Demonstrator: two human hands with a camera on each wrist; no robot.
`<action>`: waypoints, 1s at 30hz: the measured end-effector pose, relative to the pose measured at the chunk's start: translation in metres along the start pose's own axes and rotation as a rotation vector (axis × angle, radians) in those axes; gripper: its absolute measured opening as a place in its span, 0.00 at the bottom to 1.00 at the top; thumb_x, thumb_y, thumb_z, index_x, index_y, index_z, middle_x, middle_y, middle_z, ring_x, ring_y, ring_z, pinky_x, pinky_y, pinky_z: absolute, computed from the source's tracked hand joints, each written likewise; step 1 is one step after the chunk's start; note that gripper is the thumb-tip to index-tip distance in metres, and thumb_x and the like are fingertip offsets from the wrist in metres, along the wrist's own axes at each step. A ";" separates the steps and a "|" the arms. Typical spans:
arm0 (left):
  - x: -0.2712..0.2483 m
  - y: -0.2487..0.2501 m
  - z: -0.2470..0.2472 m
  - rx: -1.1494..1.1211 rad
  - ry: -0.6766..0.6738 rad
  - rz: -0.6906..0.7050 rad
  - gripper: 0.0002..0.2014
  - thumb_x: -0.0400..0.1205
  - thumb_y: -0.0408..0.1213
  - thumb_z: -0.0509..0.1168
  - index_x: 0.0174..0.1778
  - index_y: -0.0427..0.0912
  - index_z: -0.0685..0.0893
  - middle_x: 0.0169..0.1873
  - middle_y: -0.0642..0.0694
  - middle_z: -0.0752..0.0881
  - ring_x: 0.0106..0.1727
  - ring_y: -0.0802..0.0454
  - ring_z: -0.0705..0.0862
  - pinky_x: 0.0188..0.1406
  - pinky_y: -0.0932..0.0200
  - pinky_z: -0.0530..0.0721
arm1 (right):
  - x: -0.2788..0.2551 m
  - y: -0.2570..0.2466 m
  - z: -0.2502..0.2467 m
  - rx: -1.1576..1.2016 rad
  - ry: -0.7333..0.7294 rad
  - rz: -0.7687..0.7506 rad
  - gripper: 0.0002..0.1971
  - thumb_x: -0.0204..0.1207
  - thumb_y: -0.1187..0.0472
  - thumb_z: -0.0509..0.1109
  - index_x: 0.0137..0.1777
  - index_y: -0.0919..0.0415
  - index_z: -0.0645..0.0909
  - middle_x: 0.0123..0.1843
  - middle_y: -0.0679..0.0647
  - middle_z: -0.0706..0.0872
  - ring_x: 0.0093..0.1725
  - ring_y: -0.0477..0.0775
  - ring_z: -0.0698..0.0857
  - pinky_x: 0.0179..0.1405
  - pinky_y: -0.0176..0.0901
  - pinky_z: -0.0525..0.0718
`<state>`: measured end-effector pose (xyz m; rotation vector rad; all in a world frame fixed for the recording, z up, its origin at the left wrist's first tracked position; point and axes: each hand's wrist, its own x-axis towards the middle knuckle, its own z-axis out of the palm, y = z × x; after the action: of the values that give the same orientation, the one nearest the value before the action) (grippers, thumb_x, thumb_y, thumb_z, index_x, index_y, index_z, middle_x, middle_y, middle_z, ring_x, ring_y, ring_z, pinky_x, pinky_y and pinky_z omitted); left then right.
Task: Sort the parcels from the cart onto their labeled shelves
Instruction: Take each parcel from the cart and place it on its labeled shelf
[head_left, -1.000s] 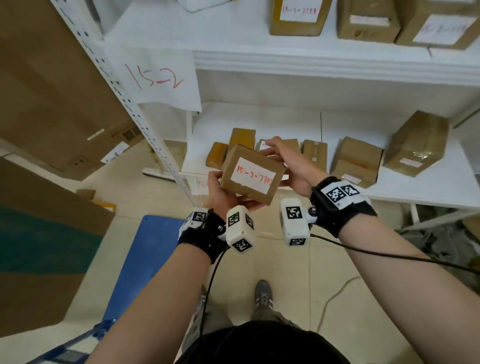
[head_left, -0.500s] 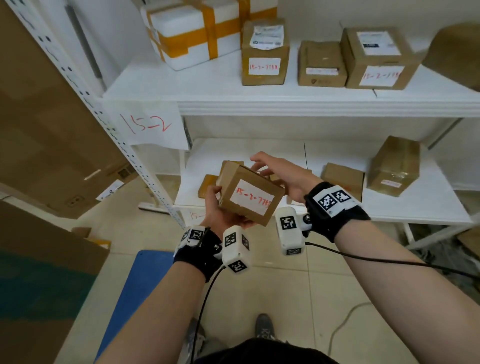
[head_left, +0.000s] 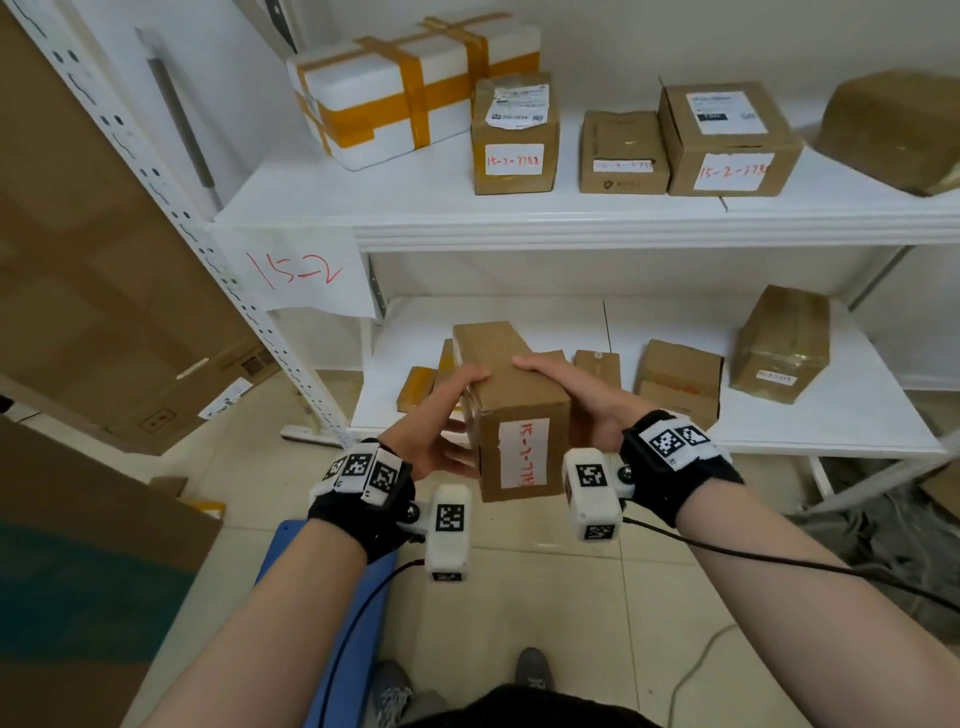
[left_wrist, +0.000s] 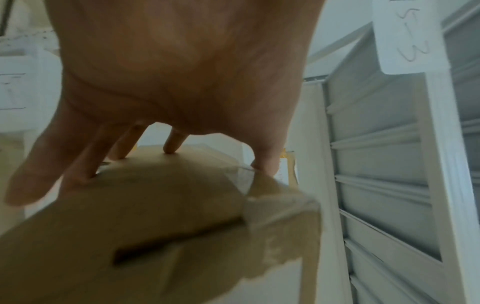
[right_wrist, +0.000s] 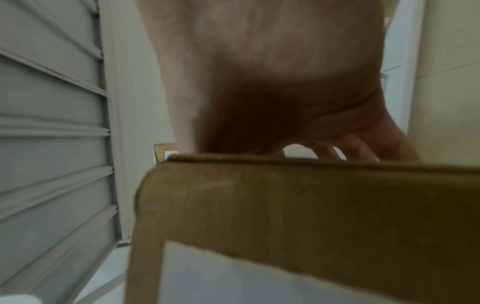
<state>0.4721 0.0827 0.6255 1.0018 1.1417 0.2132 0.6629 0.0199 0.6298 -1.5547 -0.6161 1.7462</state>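
The left hand (head_left: 436, 415) and right hand (head_left: 576, 400) both grip a labelled cardboard parcel (head_left: 514, 410) from opposite sides; the 15-2 shelf (head_left: 519, 218) stands behind.

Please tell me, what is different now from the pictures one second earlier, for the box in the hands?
The box was turned: its white label, earlier lying across and tilted, now stands on end facing the person. The left hand moved from under the box to its left side; the right hand now holds the right side. The view rose to show the upper shelf. Both hands keep hold, and the box is not shelved.
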 end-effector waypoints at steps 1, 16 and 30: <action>-0.003 0.002 0.000 0.057 -0.001 0.000 0.41 0.68 0.71 0.71 0.72 0.51 0.76 0.63 0.35 0.83 0.58 0.30 0.87 0.51 0.35 0.90 | -0.004 0.005 -0.001 0.049 -0.007 -0.015 0.32 0.74 0.35 0.73 0.69 0.57 0.81 0.48 0.60 0.92 0.47 0.59 0.90 0.54 0.52 0.86; -0.036 0.051 0.053 0.282 -0.023 0.088 0.37 0.73 0.66 0.71 0.72 0.48 0.74 0.59 0.36 0.85 0.52 0.35 0.91 0.44 0.41 0.92 | -0.049 0.029 -0.033 0.331 0.016 -0.285 0.27 0.82 0.34 0.61 0.64 0.55 0.84 0.47 0.57 0.93 0.42 0.54 0.91 0.44 0.47 0.84; -0.053 0.100 0.098 0.270 -0.202 0.299 0.30 0.75 0.64 0.69 0.69 0.53 0.77 0.60 0.37 0.84 0.49 0.37 0.93 0.53 0.35 0.90 | -0.109 0.014 -0.058 0.534 0.028 -0.477 0.23 0.87 0.47 0.63 0.73 0.60 0.84 0.73 0.66 0.84 0.72 0.64 0.82 0.79 0.64 0.72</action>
<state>0.5626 0.0532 0.7411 1.4024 0.8471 0.1944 0.7196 -0.0783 0.6798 -0.9646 -0.4137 1.3721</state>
